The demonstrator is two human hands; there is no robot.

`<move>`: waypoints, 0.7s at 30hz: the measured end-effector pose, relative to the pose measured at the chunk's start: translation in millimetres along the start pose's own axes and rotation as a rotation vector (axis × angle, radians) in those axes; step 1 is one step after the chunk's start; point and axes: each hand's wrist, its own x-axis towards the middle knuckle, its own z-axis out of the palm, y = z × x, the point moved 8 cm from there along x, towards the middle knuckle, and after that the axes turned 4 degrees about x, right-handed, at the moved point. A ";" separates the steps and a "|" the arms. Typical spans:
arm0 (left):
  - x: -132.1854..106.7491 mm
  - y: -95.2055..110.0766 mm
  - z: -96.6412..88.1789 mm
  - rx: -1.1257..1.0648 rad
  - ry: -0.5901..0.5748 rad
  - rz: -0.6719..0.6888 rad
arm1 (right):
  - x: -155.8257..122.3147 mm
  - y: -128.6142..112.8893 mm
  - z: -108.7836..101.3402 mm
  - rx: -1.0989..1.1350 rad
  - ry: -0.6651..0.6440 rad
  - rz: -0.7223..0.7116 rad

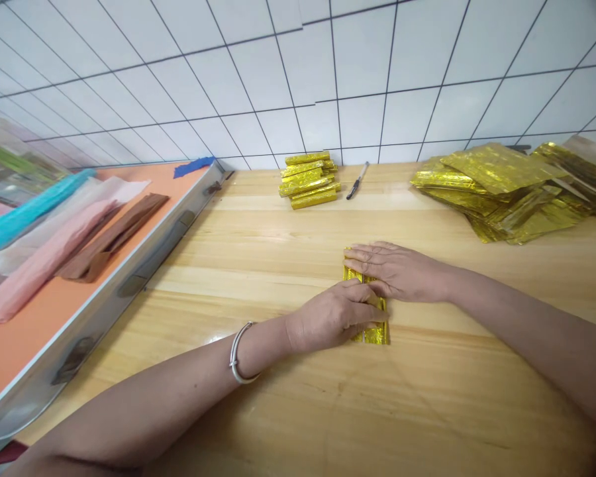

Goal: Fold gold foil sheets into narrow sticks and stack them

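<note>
A small piece of gold foil paper (376, 334) lies on the wooden table, folded, with creases running along its length. My left hand (335, 313) bends over its near half, fingers together and gripping across the foil from edge to edge. Its thumb is mostly hidden. My right hand (395, 270) lies flat on the far half, fingers stretched out and pointing left. Between the two hands only part of the gold surface shows.
Several gold foil rolls (308, 182) are stacked by the tiled wall (362, 59), beside a pen (357, 181). Loose gold foil sheets (496, 182) pile up at the back right. At left, an orange-topped case (144, 248) bears brown, pink and turquoise paper.
</note>
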 end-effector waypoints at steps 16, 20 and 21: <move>-26.2 16.7 12.0 0.226 -0.295 -0.083 | 1.4 -1.5 -2.3 -0.048 -0.008 0.009; -29.0 16.8 10.9 0.199 -0.290 -0.066 | 0.5 -4.6 -6.5 -0.006 0.001 -0.003; -29.8 17.2 10.8 0.195 -0.292 -0.059 | 0.1 -5.9 -7.8 0.004 -0.001 -0.011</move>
